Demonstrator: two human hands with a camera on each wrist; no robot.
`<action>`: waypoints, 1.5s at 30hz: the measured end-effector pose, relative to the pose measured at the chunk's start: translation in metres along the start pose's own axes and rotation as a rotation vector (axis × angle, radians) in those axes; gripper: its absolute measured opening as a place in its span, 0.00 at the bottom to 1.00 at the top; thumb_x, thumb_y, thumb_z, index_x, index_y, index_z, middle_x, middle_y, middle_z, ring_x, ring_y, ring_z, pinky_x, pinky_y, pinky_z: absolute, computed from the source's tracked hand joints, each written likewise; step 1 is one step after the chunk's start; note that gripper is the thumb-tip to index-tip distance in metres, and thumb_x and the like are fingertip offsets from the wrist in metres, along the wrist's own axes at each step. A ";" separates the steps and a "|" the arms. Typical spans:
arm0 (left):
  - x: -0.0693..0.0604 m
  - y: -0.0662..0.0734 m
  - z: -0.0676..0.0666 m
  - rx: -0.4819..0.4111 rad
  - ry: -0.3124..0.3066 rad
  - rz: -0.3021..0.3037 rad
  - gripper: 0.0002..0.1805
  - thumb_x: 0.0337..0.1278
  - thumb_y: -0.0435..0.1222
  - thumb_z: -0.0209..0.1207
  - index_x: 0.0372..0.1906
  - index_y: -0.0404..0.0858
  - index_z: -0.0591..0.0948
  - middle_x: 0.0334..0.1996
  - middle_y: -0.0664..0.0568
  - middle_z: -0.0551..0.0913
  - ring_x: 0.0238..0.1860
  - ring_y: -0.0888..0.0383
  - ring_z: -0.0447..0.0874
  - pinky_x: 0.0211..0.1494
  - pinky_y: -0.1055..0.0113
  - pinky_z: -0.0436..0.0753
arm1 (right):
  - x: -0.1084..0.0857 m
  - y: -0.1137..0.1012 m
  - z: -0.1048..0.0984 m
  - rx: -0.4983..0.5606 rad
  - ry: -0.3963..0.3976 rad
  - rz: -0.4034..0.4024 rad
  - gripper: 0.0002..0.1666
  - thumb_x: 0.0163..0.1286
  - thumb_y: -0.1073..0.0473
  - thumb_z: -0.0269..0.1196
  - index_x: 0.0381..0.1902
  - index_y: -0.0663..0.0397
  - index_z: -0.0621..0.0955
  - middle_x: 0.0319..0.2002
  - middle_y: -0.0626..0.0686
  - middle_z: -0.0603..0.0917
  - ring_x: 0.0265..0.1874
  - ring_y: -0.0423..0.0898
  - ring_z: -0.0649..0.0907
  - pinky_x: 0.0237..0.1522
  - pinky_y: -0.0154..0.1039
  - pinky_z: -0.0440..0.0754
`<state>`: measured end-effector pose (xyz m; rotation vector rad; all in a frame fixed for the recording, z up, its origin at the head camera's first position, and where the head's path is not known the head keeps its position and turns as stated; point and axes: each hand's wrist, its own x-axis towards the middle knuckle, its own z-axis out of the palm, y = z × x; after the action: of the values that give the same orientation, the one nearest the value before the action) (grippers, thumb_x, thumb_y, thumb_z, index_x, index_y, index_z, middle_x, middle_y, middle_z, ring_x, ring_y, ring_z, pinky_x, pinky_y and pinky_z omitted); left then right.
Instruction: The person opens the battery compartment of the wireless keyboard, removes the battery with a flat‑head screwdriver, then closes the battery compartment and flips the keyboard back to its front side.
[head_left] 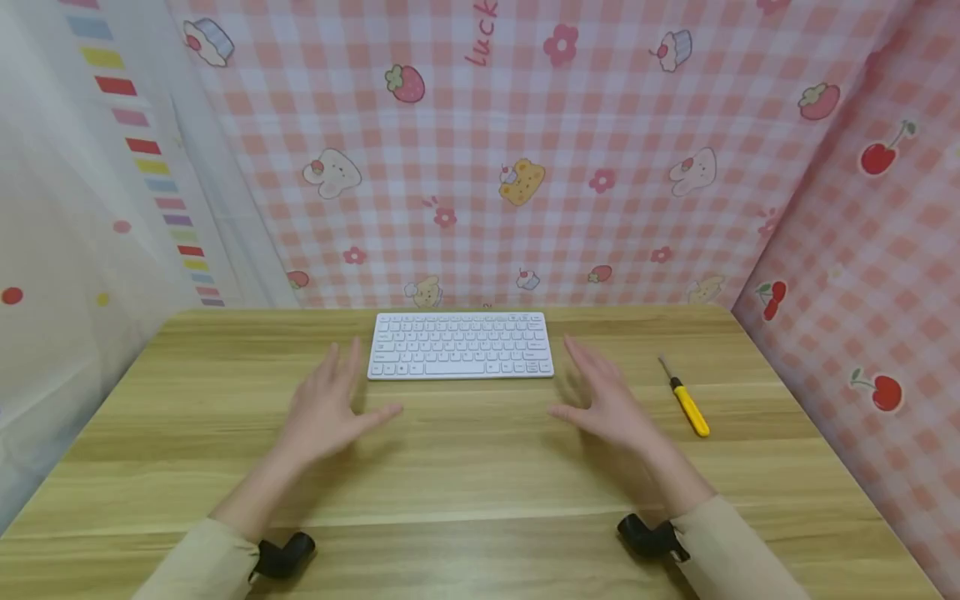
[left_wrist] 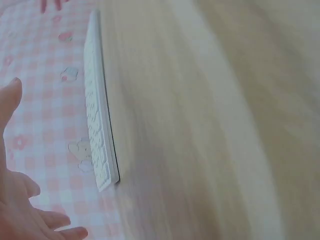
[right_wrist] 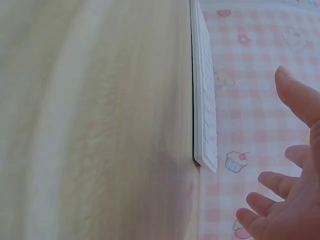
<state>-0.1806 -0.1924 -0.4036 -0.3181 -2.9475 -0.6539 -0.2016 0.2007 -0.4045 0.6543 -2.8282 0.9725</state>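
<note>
A white keyboard lies at the back middle of the wooden table. Off its left front corner, the left hand hovers with fingers apart and thumb toward the middle, holding nothing. The right hand mirrors it off the right front corner, also empty, thumb pointing inward. In the left wrist view the keyboard shows edge-on, with the left hand at the lower left. The right wrist view has the keyboard near the right hand, whose fingers are spread.
A screwdriver with a yellow handle lies on the table to the right of the right hand, its tip toward the back. Patterned pink checked cloth hangs behind the table, with more cloth at both sides.
</note>
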 end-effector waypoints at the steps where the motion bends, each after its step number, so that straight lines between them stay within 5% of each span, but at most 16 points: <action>1: 0.003 -0.001 0.000 -0.028 -0.003 -0.008 0.62 0.54 0.68 0.58 0.79 0.33 0.45 0.74 0.24 0.46 0.71 0.24 0.49 0.67 0.28 0.52 | 0.002 0.000 0.000 0.006 -0.001 0.013 0.60 0.60 0.51 0.74 0.79 0.54 0.51 0.76 0.64 0.55 0.73 0.67 0.55 0.70 0.68 0.50; 8: 0.021 -0.004 0.000 -0.274 -0.025 -0.070 0.63 0.52 0.61 0.65 0.75 0.24 0.46 0.73 0.26 0.51 0.73 0.29 0.49 0.72 0.38 0.54 | 0.017 0.009 0.002 0.073 -0.037 0.124 0.61 0.59 0.50 0.74 0.79 0.54 0.51 0.76 0.64 0.54 0.73 0.65 0.56 0.71 0.65 0.52; 17: 0.036 -0.012 0.010 -0.572 -0.045 -0.185 0.60 0.54 0.53 0.69 0.78 0.32 0.44 0.77 0.36 0.47 0.73 0.35 0.55 0.71 0.44 0.63 | 0.035 0.028 0.014 0.333 -0.093 0.179 0.59 0.63 0.57 0.72 0.79 0.60 0.48 0.75 0.67 0.56 0.70 0.65 0.63 0.69 0.59 0.62; 26: 0.044 -0.026 0.019 -0.611 -0.052 -0.135 0.59 0.53 0.46 0.72 0.77 0.30 0.46 0.71 0.27 0.58 0.69 0.34 0.62 0.70 0.44 0.65 | 0.048 0.039 0.018 0.417 -0.109 0.237 0.56 0.65 0.58 0.70 0.78 0.63 0.47 0.73 0.69 0.58 0.69 0.65 0.65 0.70 0.56 0.62; 33: 0.054 -0.031 0.024 -0.652 -0.050 -0.053 0.53 0.53 0.38 0.72 0.76 0.27 0.52 0.65 0.31 0.71 0.60 0.38 0.73 0.66 0.47 0.71 | 0.058 0.039 0.024 0.401 -0.093 0.228 0.54 0.65 0.59 0.70 0.78 0.62 0.50 0.71 0.65 0.66 0.64 0.61 0.71 0.68 0.54 0.66; 39: 0.058 -0.030 0.026 -0.696 -0.045 -0.019 0.48 0.53 0.33 0.71 0.76 0.32 0.57 0.62 0.35 0.75 0.53 0.41 0.76 0.56 0.61 0.75 | 0.062 0.033 0.029 0.456 -0.064 0.211 0.52 0.64 0.62 0.70 0.78 0.60 0.54 0.69 0.65 0.69 0.57 0.59 0.75 0.65 0.54 0.68; 45: 0.055 -0.030 0.029 -0.766 -0.054 -0.074 0.46 0.52 0.30 0.71 0.74 0.32 0.61 0.61 0.33 0.75 0.55 0.41 0.76 0.50 0.74 0.76 | 0.061 0.034 0.030 0.522 -0.034 0.247 0.47 0.66 0.67 0.67 0.77 0.63 0.56 0.67 0.67 0.70 0.60 0.60 0.74 0.66 0.52 0.68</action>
<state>-0.2428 -0.1967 -0.4335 -0.2789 -2.6256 -1.7877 -0.2690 0.1846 -0.4348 0.3553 -2.7310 1.7881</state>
